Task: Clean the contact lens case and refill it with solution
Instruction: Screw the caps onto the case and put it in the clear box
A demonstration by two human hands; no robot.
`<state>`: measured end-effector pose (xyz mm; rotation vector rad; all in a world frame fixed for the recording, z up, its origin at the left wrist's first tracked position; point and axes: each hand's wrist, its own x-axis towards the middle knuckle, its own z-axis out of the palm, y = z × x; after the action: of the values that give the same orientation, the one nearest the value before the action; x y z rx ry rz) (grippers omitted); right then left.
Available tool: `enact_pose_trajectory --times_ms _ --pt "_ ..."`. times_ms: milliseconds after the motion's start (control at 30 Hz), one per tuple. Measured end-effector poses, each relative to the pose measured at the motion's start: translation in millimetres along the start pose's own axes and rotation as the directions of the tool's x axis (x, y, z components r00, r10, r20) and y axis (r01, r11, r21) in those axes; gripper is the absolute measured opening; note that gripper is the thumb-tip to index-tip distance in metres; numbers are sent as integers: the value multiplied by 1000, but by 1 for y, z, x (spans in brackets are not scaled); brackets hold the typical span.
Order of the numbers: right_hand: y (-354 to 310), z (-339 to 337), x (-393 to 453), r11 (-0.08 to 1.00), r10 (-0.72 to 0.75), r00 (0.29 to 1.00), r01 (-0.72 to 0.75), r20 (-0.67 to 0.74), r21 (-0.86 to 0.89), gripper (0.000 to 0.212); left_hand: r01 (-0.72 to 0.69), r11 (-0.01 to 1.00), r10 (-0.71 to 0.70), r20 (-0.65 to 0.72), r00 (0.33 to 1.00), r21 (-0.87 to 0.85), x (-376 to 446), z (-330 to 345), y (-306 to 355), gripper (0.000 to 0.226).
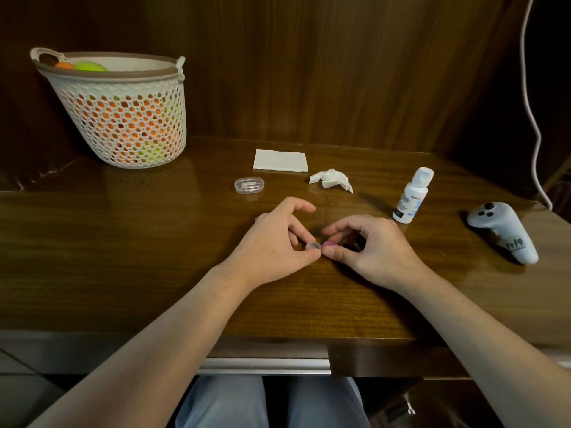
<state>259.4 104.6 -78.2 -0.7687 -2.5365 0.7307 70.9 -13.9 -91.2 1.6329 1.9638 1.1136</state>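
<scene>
The small contact lens case (313,245) lies on the wooden desk between my two hands, one clear well showing. My left hand (278,239) pinches that clear well between thumb and fingers. My right hand (370,245) pinches a pink cap (328,244) at the case's right end. A white solution bottle (412,195) with its cap on stands upright to the right, behind my right hand. A crumpled tissue (331,179) lies behind the hands, and a folded white tissue (280,160) lies flat farther back.
A clear oval plastic box (249,184) sits left of the crumpled tissue. A white mesh basket (123,118) with orange and green balls stands at the back left. A grey controller (503,230) lies at the right. A white cable (530,118) hangs at the far right.
</scene>
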Motion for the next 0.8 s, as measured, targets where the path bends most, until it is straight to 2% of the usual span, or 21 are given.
enact_pose_trajectory --times_ms 133,233,400,633,800 --pt "5 -7 -2 1000 7 996 -9 91 28 44 -8 1000 8 3 1000 -11 -1 0 2 78" --pt "10 -11 -1 995 3 992 -15 129 94 37 -12 1000 12 -4 1000 -18 -2 0 3 76" --pt "16 -5 3 999 -29 998 28 49 29 32 -6 1000 6 0 1000 -22 -2 0 3 75" --pt "14 -2 7 998 -58 998 58 7 -3 26 -6 1000 6 6 1000 -24 -1 0 3 77" --pt "18 -8 6 999 -39 996 38 86 21 43 -12 1000 12 12 1000 -16 -1 0 2 80"
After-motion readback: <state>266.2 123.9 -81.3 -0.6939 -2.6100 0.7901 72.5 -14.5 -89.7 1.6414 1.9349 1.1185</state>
